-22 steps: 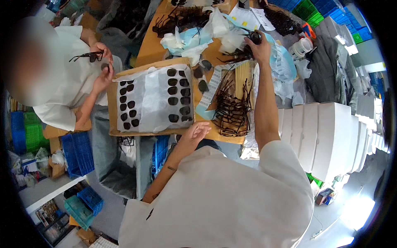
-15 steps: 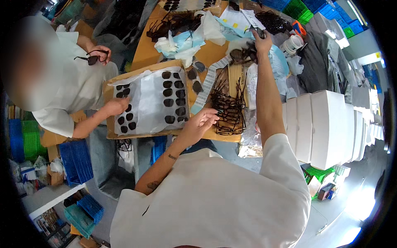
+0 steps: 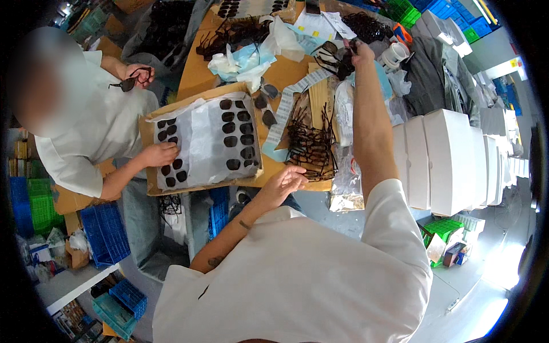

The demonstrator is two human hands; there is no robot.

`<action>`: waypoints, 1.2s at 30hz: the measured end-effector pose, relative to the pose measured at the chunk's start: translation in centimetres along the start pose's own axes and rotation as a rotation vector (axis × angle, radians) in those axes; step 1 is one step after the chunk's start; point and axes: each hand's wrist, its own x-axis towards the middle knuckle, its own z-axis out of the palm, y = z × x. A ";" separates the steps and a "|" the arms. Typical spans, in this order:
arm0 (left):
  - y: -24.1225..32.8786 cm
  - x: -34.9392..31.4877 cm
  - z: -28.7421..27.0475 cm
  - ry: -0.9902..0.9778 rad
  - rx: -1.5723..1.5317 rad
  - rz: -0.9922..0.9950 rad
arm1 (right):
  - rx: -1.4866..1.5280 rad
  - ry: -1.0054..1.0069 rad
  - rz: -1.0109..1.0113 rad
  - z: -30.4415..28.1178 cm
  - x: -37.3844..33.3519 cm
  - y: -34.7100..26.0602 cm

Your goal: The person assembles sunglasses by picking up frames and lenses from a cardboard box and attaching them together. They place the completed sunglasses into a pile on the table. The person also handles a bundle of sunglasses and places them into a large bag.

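My right hand (image 3: 362, 56) reaches to the far side of the table, its fingers closed on dark sunglasses (image 3: 342, 62). Nearer to me, my left hand (image 3: 284, 184) hovers at the table's front edge with loosely bent fingers, somewhat apart; nothing shows in it. Just beyond it lies a heap of dark eyeglass frames (image 3: 311, 140). A shallow cardboard box (image 3: 258, 117) to the left holds rows of dark lenses (image 3: 230, 127) on white paper. A person at the left has one hand (image 3: 161, 154) at those lenses and holds sunglasses (image 3: 127, 83) in the other.
Loose sunglasses (image 3: 267, 108) lie beside a printed label strip (image 3: 282, 117). Crumpled white and blue wrapping (image 3: 243, 66) and dark frames (image 3: 237, 35) are farther back. White cartons (image 3: 443, 160) stand to my right, near white tape rolls (image 3: 394, 55). Blue crates (image 3: 106, 234) are at lower left.
My left hand has drawn back toward me, away from the heap of frames. My right hand stays at the far side, with the sunglasses shifted up beside it. The other person's hands barely move.
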 end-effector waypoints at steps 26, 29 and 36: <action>4.6 1.0 -4.8 0.226 0.039 0.625 | -0.930 -0.753 -0.638 6.4 -47.9 8.0; 3.2 0.9 -3.1 0.592 -0.264 0.592 | -0.759 -0.685 -0.601 4.1 -47.0 7.6; 5.5 -1.6 -3.8 0.639 -0.256 0.421 | -0.480 -0.652 -0.008 0.5 -46.9 9.1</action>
